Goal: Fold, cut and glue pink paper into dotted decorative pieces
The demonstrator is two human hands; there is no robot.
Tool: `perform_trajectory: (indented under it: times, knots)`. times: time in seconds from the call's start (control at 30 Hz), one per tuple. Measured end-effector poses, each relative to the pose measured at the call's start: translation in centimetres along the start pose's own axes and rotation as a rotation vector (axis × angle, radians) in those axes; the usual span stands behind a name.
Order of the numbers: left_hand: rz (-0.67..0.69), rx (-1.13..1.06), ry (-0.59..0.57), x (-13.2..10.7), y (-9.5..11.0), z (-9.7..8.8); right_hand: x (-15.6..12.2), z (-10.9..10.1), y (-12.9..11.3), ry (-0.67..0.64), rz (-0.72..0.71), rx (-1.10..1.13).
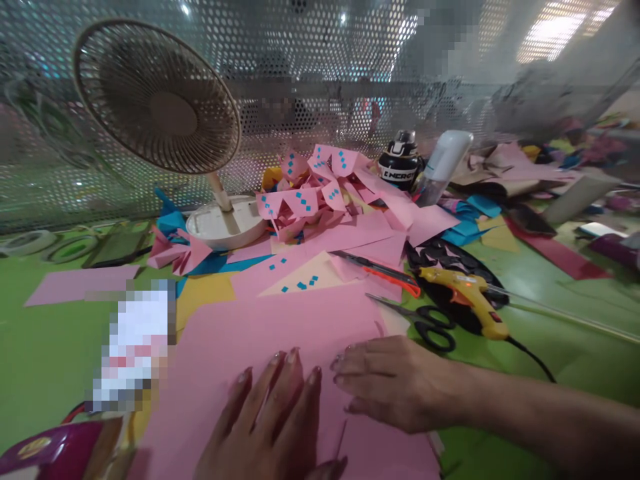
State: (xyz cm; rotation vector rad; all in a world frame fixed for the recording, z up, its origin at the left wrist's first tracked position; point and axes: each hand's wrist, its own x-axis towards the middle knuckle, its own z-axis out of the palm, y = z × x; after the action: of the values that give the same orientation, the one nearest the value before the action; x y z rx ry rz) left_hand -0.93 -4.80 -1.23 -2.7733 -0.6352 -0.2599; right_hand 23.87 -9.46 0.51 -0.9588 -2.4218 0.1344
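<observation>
A large pink paper sheet (pixel 240 327) lies in front of me. Flat on its near part, with fingers stretched and spread, rests my left hand (pixel 273 420). My right hand (pixel 395 383) presses on the sheet's right side, fingers extended and pointing left, with nothing held. Between the hands a fold or edge line runs through the pink paper. Black-handled scissors (pixel 434 327) lie just beyond my right hand. An orange and black utility knife (pixel 387 272) rests on paper scraps farther back. The yellow glue gun (pixel 467 299) sits on a black dish (pixel 420 257) to the right.
A fan (pixel 170 113) stands at the back left. Pink cutouts with blue diamonds (pixel 300 200) are heaped behind the sheet. A black bottle (pixel 400 163) and a white-topped bottle (pixel 445 163) stand near the perforated screen. A blurred-out bright object (pixel 135 340) and a magenta item (pixel 55 450) lie left.
</observation>
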Motion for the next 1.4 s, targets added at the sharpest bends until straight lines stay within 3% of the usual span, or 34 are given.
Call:
perform_trajectory:
  times: [0.1,0.27,0.37,0.63,0.93,1.27,1.4]
  knots:
    - [-0.008,-0.021,-0.026,0.2,0.1,-0.6,0.0,0.2,0.1,-0.029,0.111,-0.055]
    - [-0.043,-0.077,-0.041,0.4,0.4,-1.3,-0.3,0.2,0.4,-0.283,0.194,0.009]
    - [-0.049,-0.13,-0.046,0.3,0.5,-1.5,-0.3,0.2,0.6,-0.34,0.213,0.043]
    - [-0.082,-0.238,-0.155,0.1,0.9,-2.4,-0.7,-0.1,0.5,-0.372,0.235,0.034]
    - [-0.146,-0.299,-0.176,-0.2,1.4,-3.9,-4.6,-0.3,2.6,-0.297,0.396,-0.13]
    - [-0.324,-0.199,-0.23,-3.6,0.5,-5.2,-4.7,0.5,2.2,-0.266,0.393,-0.171]
    - [-0.349,-0.181,-0.198,-1.2,0.4,-6.6,-4.4,0.4,1.9,-0.262,0.385,-0.193]
